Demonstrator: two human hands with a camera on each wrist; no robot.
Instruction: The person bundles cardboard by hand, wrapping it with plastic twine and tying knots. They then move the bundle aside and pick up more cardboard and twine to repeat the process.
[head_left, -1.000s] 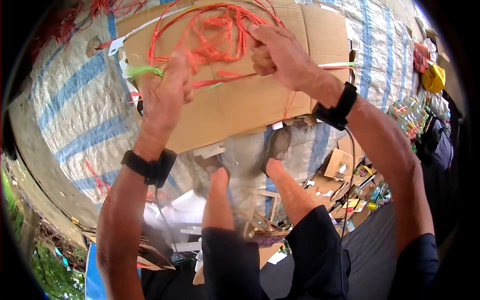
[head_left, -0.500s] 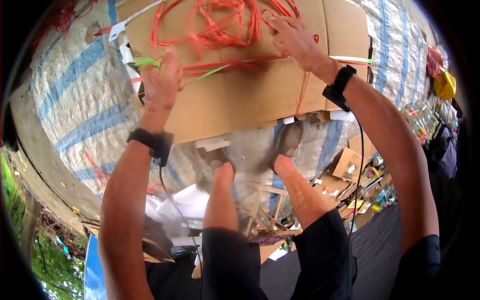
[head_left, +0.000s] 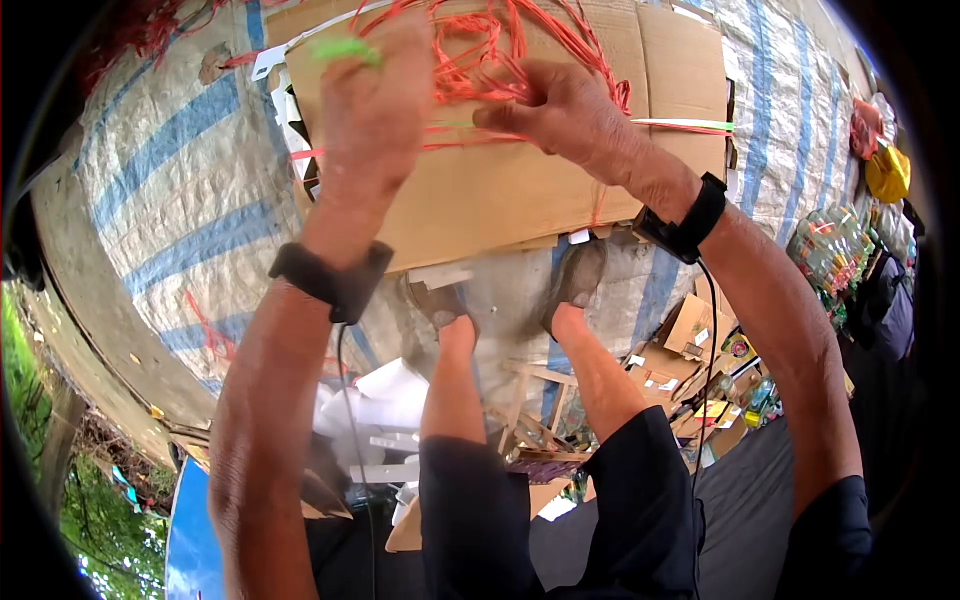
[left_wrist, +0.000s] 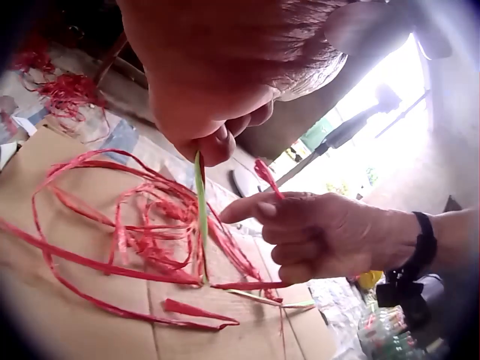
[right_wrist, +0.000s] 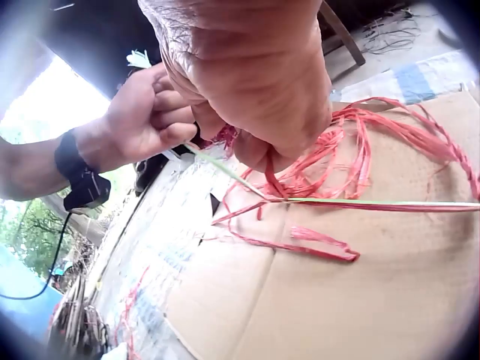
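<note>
A flattened cardboard stack (head_left: 470,205) lies before me, with red plastic twine (head_left: 480,50) heaped loosely on top. A red and green strand (head_left: 690,126) runs across the stack. My left hand (head_left: 372,130), blurred in the head view, is raised above the left part of the cardboard and grips a green strand (left_wrist: 201,199). That strand slants tightly down to a crossing with the red twine, seen in both wrist views. Close to the crossing, my right hand (head_left: 575,118) pinches red twine (right_wrist: 271,180) between thumb and fingers. A red end sticks up from it (left_wrist: 267,177).
A blue-striped white tarp (head_left: 170,190) spreads under the stack. My feet stand at its near edge. Cardboard scraps and small containers (head_left: 715,390) lie at the lower right, beside a bag of bottles (head_left: 830,245). A small wooden frame (head_left: 540,410) lies between my legs.
My hands drew apart, then came closer together. The left hand has since risen up and to the right with the green strand; the right hand has shifted left and slightly down.
</note>
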